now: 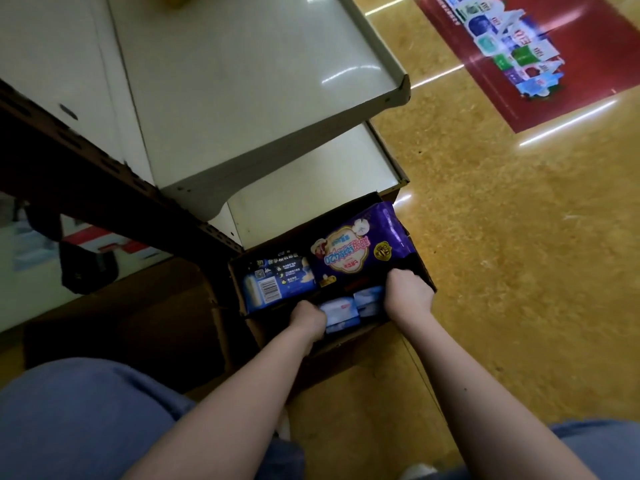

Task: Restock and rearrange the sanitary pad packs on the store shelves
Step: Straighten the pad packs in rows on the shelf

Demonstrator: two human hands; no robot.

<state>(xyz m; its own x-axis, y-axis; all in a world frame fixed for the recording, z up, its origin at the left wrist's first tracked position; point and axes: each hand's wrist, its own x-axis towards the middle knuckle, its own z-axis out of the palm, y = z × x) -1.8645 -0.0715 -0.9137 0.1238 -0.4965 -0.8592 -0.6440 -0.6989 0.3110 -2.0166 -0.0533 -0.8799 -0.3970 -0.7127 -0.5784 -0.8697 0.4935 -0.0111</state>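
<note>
An open cardboard box [346,341] stands on the floor beneath the shelves. Inside lie a purple sanitary pad pack [360,247], a dark blue pack [277,278] to its left, and light blue packs [346,306] at the near side. My right hand [408,292] grips the purple pack at its near right corner, fingers tucked under it. My left hand [306,318] reaches over the box's near rim beside a light blue pack. Its fingers curl down out of sight, so what they hold is hidden.
Two bare white metal shelves [242,81] jut out above the box, the lower shelf [311,188] just behind it. A dark slotted upright [104,168] runs diagonally at left. Yellow floor with a red poster [536,57] spreads to the right. My knees fill the bottom corners.
</note>
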